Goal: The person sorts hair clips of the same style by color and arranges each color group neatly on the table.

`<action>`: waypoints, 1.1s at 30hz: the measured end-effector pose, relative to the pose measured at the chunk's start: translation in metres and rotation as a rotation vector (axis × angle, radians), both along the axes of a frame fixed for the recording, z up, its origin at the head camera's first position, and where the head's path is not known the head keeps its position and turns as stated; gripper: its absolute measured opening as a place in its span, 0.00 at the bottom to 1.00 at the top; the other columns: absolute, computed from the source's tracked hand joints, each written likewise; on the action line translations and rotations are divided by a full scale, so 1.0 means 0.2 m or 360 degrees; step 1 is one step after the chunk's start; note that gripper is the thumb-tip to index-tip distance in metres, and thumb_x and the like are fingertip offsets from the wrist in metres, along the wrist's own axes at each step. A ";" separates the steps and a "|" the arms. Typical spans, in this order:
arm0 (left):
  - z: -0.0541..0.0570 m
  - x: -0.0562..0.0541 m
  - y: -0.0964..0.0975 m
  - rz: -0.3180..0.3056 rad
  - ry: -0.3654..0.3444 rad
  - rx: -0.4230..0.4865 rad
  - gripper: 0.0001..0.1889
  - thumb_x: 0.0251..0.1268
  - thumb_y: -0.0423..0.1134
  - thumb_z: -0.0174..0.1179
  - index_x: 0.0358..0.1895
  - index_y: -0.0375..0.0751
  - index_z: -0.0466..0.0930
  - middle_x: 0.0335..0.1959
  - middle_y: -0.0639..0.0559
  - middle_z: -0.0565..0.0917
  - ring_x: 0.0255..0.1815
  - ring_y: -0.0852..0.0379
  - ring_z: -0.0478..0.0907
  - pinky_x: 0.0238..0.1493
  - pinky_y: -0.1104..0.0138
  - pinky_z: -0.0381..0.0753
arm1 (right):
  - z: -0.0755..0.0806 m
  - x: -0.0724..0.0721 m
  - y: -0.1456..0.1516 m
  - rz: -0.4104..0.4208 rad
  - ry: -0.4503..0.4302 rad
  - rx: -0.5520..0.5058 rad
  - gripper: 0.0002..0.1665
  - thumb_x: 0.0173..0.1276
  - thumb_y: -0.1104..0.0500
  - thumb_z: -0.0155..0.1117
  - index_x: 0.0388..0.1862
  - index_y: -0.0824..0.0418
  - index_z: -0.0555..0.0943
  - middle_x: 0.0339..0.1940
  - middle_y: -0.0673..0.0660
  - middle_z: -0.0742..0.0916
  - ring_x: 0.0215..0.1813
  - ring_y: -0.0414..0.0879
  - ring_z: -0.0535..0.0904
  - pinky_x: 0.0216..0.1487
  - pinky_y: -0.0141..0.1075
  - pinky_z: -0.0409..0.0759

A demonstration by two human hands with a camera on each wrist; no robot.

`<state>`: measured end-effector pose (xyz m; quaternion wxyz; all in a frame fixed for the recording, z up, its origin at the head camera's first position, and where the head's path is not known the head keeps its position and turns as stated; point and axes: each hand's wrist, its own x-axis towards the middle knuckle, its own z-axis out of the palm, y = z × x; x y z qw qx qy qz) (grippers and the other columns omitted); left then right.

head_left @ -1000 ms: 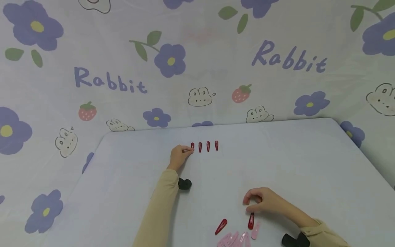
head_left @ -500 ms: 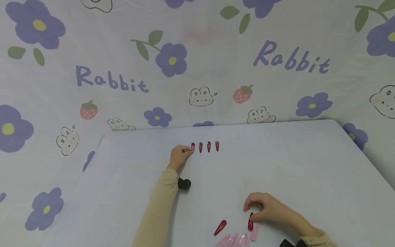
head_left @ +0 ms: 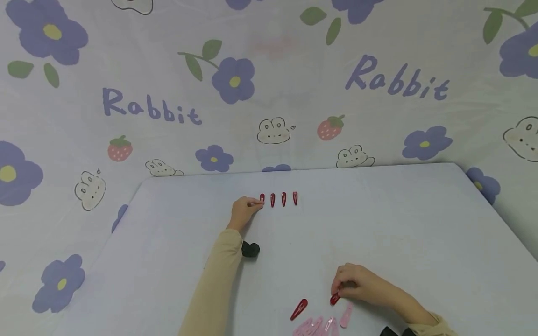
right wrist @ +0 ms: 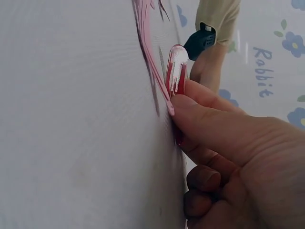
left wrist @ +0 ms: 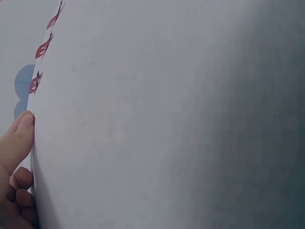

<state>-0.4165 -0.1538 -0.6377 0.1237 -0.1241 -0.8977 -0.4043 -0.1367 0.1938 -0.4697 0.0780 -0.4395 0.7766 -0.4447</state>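
My left hand point(head_left: 243, 211) pinches the lower end of a red snap hair clip point(head_left: 262, 197), the leftmost of a row at the far side of the table. Three more red hair clips point(head_left: 283, 199) stand in line to its right. Near the front, my right hand point(head_left: 363, 283) grips another red hair clip point(head_left: 334, 299) between thumb and fingers; in the right wrist view this clip point(right wrist: 177, 67) sticks up past the thumb. To its left lies a loose red hair clip point(head_left: 299, 309). In the left wrist view the thumb and fingertips point(left wrist: 27, 119) hide the clip they touch.
Several pink hair clips point(head_left: 311, 325) lie in a cluster at the front edge of the view, with one pink clip point(head_left: 346, 315) just below the right hand. The white table point(head_left: 378, 210) ends against a flower-patterned cloth point(head_left: 302, 93).
My right hand has come down toward the front and taken hold of a red hair clip, which has turned and shifted slightly left. The left hand stays at the row.
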 end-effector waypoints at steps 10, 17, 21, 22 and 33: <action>-0.20 -0.13 -0.05 -0.0011 0.0043 -0.0055 0.12 0.44 0.63 0.61 0.29 0.66 0.84 0.25 0.62 0.75 0.25 0.61 0.67 0.27 0.67 0.63 | -0.09 -0.01 0.03 -0.0116 -0.0052 -0.0028 0.09 0.61 0.64 0.59 0.35 0.49 0.78 0.32 0.42 0.79 0.35 0.37 0.71 0.35 0.32 0.70; -0.48 -0.34 -0.11 0.0011 0.0006 -0.0105 0.12 0.40 0.68 0.59 0.29 0.75 0.81 0.23 0.64 0.74 0.24 0.60 0.66 0.26 0.63 0.64 | -0.08 -0.01 0.04 -0.0197 -0.0212 0.0013 0.06 0.62 0.62 0.59 0.33 0.51 0.74 0.29 0.42 0.78 0.32 0.37 0.73 0.35 0.32 0.71; -0.46 -0.33 -0.09 0.0011 0.0035 -0.0111 0.12 0.40 0.68 0.59 0.29 0.74 0.82 0.22 0.65 0.73 0.23 0.60 0.65 0.25 0.64 0.62 | -0.08 -0.01 0.04 -0.0189 -0.0264 -0.0005 0.08 0.60 0.65 0.60 0.31 0.53 0.73 0.26 0.42 0.77 0.28 0.35 0.70 0.29 0.30 0.71; -0.43 -0.32 -0.08 0.0005 0.0041 -0.0108 0.12 0.41 0.68 0.59 0.29 0.74 0.82 0.22 0.65 0.73 0.23 0.61 0.65 0.25 0.65 0.62 | -0.08 -0.01 0.05 -0.0185 -0.0272 -0.0014 0.08 0.60 0.66 0.60 0.31 0.53 0.73 0.25 0.42 0.77 0.27 0.34 0.69 0.27 0.30 0.70; -0.41 -0.29 -0.08 0.0001 0.0048 -0.0071 0.12 0.38 0.71 0.57 0.27 0.78 0.79 0.23 0.66 0.73 0.24 0.62 0.66 0.27 0.65 0.64 | -0.07 -0.02 0.05 -0.0166 -0.0464 -0.0164 0.06 0.59 0.67 0.60 0.33 0.57 0.75 0.25 0.48 0.79 0.27 0.33 0.69 0.25 0.29 0.69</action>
